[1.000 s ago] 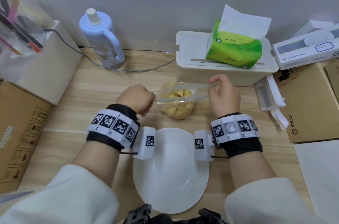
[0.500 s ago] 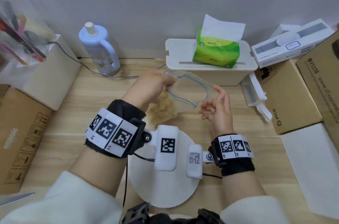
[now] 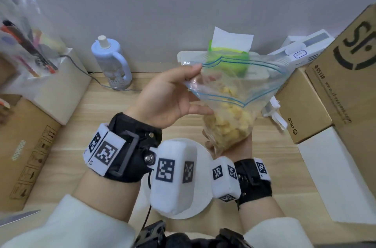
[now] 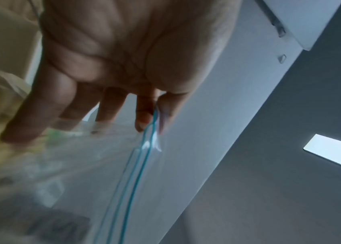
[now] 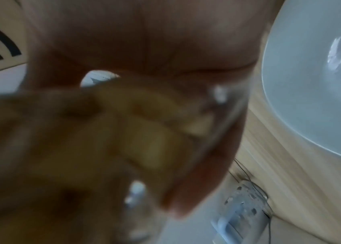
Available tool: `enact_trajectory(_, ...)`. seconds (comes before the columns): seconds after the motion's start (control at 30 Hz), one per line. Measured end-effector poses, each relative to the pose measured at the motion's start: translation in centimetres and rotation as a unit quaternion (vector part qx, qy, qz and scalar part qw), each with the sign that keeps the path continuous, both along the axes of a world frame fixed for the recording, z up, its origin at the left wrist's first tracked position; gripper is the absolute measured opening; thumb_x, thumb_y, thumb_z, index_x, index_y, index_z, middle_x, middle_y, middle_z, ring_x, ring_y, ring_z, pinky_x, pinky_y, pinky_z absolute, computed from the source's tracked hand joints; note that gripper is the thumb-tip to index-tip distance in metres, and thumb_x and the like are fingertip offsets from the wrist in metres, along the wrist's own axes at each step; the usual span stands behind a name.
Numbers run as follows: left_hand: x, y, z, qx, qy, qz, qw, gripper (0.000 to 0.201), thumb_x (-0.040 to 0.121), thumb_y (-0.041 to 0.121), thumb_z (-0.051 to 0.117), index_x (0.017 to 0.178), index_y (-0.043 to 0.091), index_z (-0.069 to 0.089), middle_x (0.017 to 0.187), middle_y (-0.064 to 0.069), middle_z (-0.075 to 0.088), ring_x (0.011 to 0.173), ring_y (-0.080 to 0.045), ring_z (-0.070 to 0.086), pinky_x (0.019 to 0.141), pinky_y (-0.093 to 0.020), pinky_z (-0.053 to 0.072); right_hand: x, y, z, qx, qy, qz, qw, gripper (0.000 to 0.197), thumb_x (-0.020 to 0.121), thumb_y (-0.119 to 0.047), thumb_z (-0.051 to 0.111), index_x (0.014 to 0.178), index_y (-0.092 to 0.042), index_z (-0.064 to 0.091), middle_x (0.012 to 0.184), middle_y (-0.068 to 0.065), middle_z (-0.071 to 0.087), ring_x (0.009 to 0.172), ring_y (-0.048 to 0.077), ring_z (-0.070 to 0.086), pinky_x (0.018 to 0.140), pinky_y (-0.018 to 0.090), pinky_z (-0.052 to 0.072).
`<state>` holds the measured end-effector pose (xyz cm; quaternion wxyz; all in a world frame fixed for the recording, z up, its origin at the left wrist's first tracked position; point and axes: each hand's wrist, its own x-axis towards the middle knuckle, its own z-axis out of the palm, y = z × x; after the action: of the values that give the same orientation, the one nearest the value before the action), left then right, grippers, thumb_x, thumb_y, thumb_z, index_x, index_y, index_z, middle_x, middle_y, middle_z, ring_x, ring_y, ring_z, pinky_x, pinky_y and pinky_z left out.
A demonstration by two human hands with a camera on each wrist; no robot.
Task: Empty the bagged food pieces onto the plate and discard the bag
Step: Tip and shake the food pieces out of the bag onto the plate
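**Wooden desk and what sits on it**

I see a light wood-grain desk [image 3: 114, 109] against a grey wall. A white plate [image 3: 200, 176] rests on its near middle, partly hidden by wrist gear. At the back left stands a pale blue bottle [image 3: 110, 62] with a grey cable [image 3: 85, 74] beside it, next to a white box [image 3: 61, 93]. A white storage box [image 3: 258, 74] sits at back centre. Cardboard boxes flank both sides: one left [image 3: 26, 150], a PICO carton [image 3: 303, 109] right.

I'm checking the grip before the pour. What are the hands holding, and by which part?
Both hold the bag. The left hand pinches its zip edge at a top corner; the right hand cups its full bottom from below.
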<state>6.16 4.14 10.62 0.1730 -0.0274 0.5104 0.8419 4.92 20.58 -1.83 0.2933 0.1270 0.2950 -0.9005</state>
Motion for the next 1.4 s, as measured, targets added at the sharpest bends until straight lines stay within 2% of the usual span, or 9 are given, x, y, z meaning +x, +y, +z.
enact_trajectory(0.17,1.1,-0.7,-3.2,0.039,-0.036,-0.004,0.999,0.051,0.076,0.027,0.046,0.117,-0.001,0.057,0.114,-0.006,0.066,0.109,-0.028,0.06,0.092,-0.047,0.046,1.9,2.4,-0.8,-0.029,0.047,0.03,0.998,0.091,0.04,-0.073,0.069,0.114,-0.019,0.063,0.114,0.013,0.068,0.105,0.039,0.062,0.066,0.045,0.058)
enact_trajectory(0.23,1.7,-1.1,-5.2,0.014,-0.061,-0.002,0.998,0.048,0.077,0.022,0.049,0.119,-0.002,0.053,0.12,-0.008,0.063,0.108,-0.028,0.062,0.091,-0.044,0.048,3.0,3.5,-1.0,-0.022,0.052,0.007,0.998,0.078,0.04,-0.062,0.077,0.106,-0.021,0.068,0.108,0.01,0.071,0.1,0.033,0.066,0.067,0.045,0.058)
enact_trajectory(0.33,3.0,-2.4,-8.2,-0.043,-0.078,0.106,0.99,0.017,0.076,0.007,0.058,0.09,0.015,0.053,0.112,-0.008,0.065,0.087,-0.024,0.07,0.08,-0.041,0.055,4.0,6.0,-1.7,0.004,0.045,-0.035,0.998,0.048,0.055,-0.042,0.076,0.095,-0.017,0.072,0.099,0.008,0.074,0.093,0.025,0.069,0.072,0.044,0.059)
enact_trajectory(0.43,4.5,-3.4,-10.4,-0.108,-0.071,0.236,0.963,0.01,0.079,0.013,0.058,0.082,0.022,0.057,0.094,0.003,0.066,0.082,-0.012,0.064,0.075,-0.03,0.053,4.5,8.2,-3.1,0.109,0.022,-0.049,0.993,0.092,0.035,-0.043,0.09,0.118,-0.018,0.06,0.117,0.011,0.064,0.103,0.026,0.065,0.082,0.044,0.056)
enact_trajectory(0.5,5.2,-2.9,-10.8,-0.168,-0.076,0.141,0.973,0.023,0.082,0.037,0.05,0.084,0.022,0.068,0.088,0.007,0.071,0.078,-0.008,0.06,0.073,-0.025,0.046,5.3,9.3,-4.0,0.162,0.007,-0.045,0.986,0.111,0.029,-0.044,0.091,0.128,-0.019,0.049,0.125,0.012,0.058,0.096,0.024,0.068,0.065,0.037,0.061)
enact_trajectory(0.6,5.4,-0.8,-11.1,-0.181,-0.099,-0.062,0.977,0.054,0.078,0.058,0.036,0.102,0.021,0.067,0.093,0.004,0.074,0.08,-0.01,0.067,0.071,-0.022,0.051,6.6,10.0,-4.5,0.28,0.056,-0.011,0.958,0.099,0.039,-0.043,0.087,0.128,-0.037,0.043,0.126,0.005,0.06,0.103,0.025,0.065,0.073,0.042,0.059)
enact_trajectory(0.8,5.7,0.6,-12.7,-0.221,-0.097,0.016,0.97,0.011,0.082,0.02,0.059,0.081,0.01,0.065,0.054,0.002,0.067,0.05,-0.007,0.064,0.054,-0.016,0.051,7.9,9.3,-4.1,0.383,0.128,-0.026,0.915,0.068,0.059,-0.017,0.073,0.114,-0.043,0.044,0.11,-0.004,0.065,0.108,0.025,0.061,0.089,0.048,0.052)
enact_trajectory(1.17,6.1,-1.8,-14.3,-0.295,-0.098,0.054,0.949,0.014,0.08,0.024,0.062,0.07,0.015,0.063,0.051,0.01,0.067,0.048,0.0,0.06,0.061,-0.018,0.043,7.9,7.5,-3.6,0.45,0.156,-0.024,0.879,0.076,0.051,-0.031,0.079,0.117,-0.039,0.043,0.132,0.002,0.052,0.117,0.019,0.055,0.097,0.043,0.048)
enact_trajectory(1.4,5.9,-2.4,-13.9,-0.286,-0.077,0.064,0.953,0.016,0.079,0.025,0.063,0.066,0.016,0.062,0.05,0.01,0.065,0.048,-0.001,0.06,0.055,-0.014,0.044,7.8,7.5,-1.5,0.474,0.191,-0.041,0.858,0.078,0.047,-0.042,0.081,0.117,-0.044,0.045,0.133,-0.004,0.052,0.119,0.018,0.053,0.099,0.053,0.044)
